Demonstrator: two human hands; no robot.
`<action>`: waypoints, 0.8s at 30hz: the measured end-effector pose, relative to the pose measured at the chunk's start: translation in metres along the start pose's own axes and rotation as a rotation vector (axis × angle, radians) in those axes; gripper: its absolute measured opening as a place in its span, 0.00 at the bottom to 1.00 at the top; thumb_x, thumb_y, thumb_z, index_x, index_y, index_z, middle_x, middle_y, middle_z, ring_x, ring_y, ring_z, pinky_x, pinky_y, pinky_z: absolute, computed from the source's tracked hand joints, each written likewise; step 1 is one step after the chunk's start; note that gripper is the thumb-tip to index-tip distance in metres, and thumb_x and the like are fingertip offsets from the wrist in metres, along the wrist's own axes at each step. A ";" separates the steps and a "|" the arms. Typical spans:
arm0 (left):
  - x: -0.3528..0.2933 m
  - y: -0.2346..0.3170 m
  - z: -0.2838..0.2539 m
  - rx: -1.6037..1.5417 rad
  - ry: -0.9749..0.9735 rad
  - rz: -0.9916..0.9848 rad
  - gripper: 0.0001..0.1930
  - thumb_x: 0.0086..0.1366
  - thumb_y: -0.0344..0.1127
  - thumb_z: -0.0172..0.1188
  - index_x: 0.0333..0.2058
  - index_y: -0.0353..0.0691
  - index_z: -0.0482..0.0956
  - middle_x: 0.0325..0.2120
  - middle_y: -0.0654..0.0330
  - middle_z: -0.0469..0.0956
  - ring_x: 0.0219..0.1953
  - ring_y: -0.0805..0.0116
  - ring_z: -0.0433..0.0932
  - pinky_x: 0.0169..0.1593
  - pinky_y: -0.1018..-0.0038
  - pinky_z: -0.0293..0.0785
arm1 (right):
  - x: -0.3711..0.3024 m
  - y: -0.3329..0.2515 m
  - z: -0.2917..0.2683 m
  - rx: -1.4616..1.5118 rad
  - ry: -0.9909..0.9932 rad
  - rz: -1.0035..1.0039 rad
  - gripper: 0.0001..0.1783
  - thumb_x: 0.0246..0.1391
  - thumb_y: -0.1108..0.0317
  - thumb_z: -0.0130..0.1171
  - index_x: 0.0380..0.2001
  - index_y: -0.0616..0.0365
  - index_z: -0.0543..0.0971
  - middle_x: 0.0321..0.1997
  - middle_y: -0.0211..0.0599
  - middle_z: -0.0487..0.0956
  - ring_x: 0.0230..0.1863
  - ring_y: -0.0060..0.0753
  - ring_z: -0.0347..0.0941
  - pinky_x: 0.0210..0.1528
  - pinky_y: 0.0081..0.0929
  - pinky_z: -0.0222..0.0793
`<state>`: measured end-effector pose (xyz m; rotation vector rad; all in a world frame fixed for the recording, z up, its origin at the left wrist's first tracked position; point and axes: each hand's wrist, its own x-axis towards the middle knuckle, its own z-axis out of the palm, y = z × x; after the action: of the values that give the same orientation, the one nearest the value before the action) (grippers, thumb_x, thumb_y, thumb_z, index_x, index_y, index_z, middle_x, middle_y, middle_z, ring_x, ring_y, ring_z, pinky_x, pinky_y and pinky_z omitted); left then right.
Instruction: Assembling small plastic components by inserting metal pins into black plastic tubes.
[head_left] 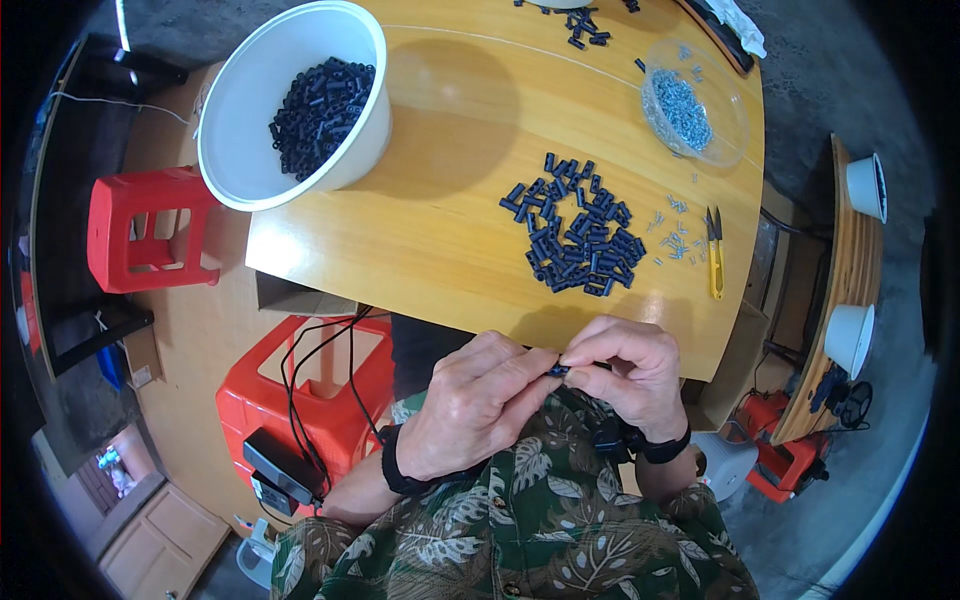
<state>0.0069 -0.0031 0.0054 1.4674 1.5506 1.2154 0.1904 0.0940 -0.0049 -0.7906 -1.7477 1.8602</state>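
Apparently, a small black part (557, 370) sits pinched between the left hand (472, 408) and the right hand (638, 374), just off the table's (440, 240) near edge. A loosened pinch could drop it (it's mostly covered) onto the shirt (530, 480).

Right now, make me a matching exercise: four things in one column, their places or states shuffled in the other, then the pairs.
1. White bucket
2. Clear bowl
3. Yellow-handled snips
4. Small dark part

A. Pinched between left hand and right hand
B. Contains black pieces
C. Lying on the table, right of the black pile
D. Contains silvery pieces

Pairs: 1-B, 2-D, 3-C, 4-A.
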 end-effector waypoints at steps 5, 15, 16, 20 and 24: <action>-0.001 -0.007 0.000 0.016 -0.011 0.019 0.12 0.51 0.22 0.71 0.36 0.34 0.84 0.30 0.56 0.82 0.31 0.61 0.80 0.35 0.69 0.76 | -0.003 0.004 -0.001 0.055 0.004 0.078 0.10 0.50 0.78 0.69 0.37 0.64 0.82 0.35 0.33 0.82 0.33 0.21 0.75 0.36 0.20 0.70; 0.000 -0.011 -0.003 0.107 -0.030 0.192 0.17 0.46 0.28 0.73 0.38 0.39 0.86 0.44 0.59 0.82 0.50 0.53 0.78 0.51 0.61 0.74 | 0.004 0.015 0.007 0.766 -0.218 0.489 0.21 0.48 0.71 0.75 0.46 0.61 0.80 0.42 0.27 0.80 0.42 0.18 0.75 0.43 0.15 0.70; -0.001 -0.011 -0.003 0.110 -0.041 0.202 0.17 0.46 0.28 0.73 0.38 0.39 0.86 0.44 0.59 0.82 0.50 0.53 0.77 0.51 0.61 0.74 | 0.003 0.015 0.007 0.782 -0.232 0.520 0.21 0.47 0.71 0.75 0.46 0.61 0.80 0.41 0.26 0.80 0.42 0.18 0.76 0.44 0.16 0.71; -0.003 -0.010 -0.003 0.104 -0.070 0.212 0.17 0.45 0.28 0.73 0.38 0.37 0.86 0.43 0.59 0.82 0.51 0.53 0.78 0.51 0.62 0.74 | 0.002 0.019 0.010 0.870 -0.272 0.548 0.22 0.46 0.73 0.74 0.46 0.61 0.80 0.41 0.27 0.80 0.42 0.20 0.77 0.44 0.18 0.73; -0.005 -0.010 -0.003 0.097 -0.088 0.238 0.16 0.47 0.29 0.72 0.37 0.36 0.85 0.41 0.58 0.83 0.51 0.54 0.78 0.50 0.60 0.73 | -0.003 0.025 0.017 0.951 -0.252 0.550 0.22 0.45 0.77 0.73 0.46 0.62 0.80 0.41 0.29 0.81 0.42 0.21 0.78 0.45 0.18 0.74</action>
<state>0.0014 -0.0073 -0.0038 1.7853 1.4239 1.2033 0.1821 0.0781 -0.0292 -0.6707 -0.5564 2.8640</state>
